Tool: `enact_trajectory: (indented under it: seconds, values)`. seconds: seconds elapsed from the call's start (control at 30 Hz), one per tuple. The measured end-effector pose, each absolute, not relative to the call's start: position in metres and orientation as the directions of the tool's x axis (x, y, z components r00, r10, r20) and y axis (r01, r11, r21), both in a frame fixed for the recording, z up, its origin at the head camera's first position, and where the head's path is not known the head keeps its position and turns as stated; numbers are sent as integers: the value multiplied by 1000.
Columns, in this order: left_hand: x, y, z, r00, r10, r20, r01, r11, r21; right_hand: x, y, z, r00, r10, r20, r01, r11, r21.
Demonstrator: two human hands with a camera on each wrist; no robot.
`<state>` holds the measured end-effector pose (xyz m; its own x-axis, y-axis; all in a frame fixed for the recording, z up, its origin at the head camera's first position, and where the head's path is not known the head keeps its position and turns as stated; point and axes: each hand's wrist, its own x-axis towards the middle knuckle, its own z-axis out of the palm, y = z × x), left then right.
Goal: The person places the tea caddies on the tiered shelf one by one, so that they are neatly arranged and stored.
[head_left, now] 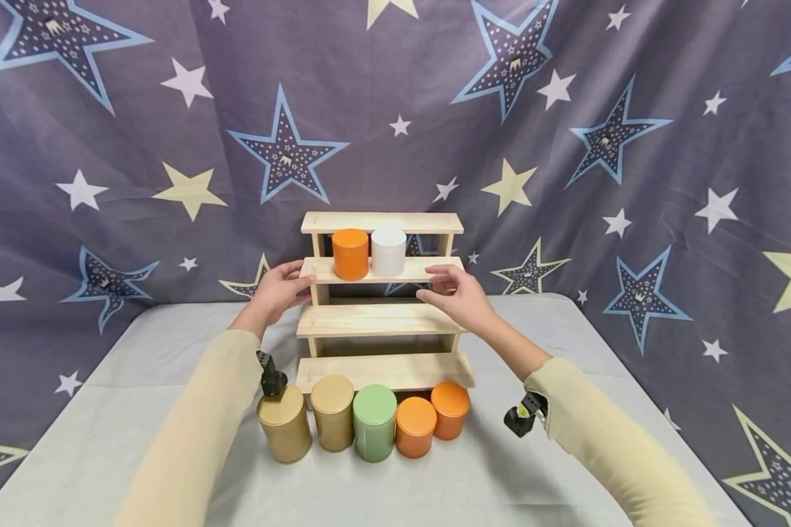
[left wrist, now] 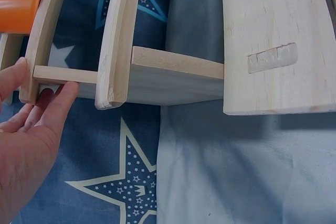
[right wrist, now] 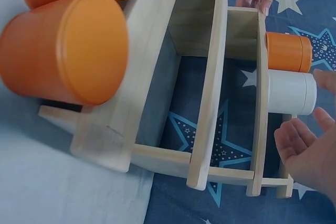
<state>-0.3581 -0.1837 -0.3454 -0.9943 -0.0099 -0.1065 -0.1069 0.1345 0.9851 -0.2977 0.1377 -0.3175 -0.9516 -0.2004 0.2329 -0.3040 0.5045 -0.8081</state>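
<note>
A stepped wooden display shelf (head_left: 377, 319) with several tiers stands on the table. An orange canister (head_left: 351, 256) and a white canister (head_left: 389, 253) stand side by side on its second tier from the top. At that tier's left end, my left hand (head_left: 277, 291) grips the shelf, thumb at the board's edge and fingers against the wood below, as the left wrist view shows. My right hand (head_left: 460, 296) hovers by the tier's right end, fingers spread and holding nothing. In the right wrist view that hand (right wrist: 310, 142) is close to the white canister (right wrist: 290, 92), apart from it.
In front of the shelf stand two gold canisters (head_left: 285, 424), a green canister (head_left: 374, 424) and two orange canisters (head_left: 416, 428). A light grey cloth (head_left: 527, 468) covers the table. Behind it hangs a dark star-patterned curtain (head_left: 395, 80).
</note>
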Motion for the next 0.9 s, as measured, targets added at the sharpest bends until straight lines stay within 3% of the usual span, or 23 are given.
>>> enact_trajectory:
  seconds: [0.9]
  values:
    - [-357, -182, -344, -993, -19, -113, -114, 136, 984, -257, 164, -347, -909, -351, 222, -379, 481, -790]
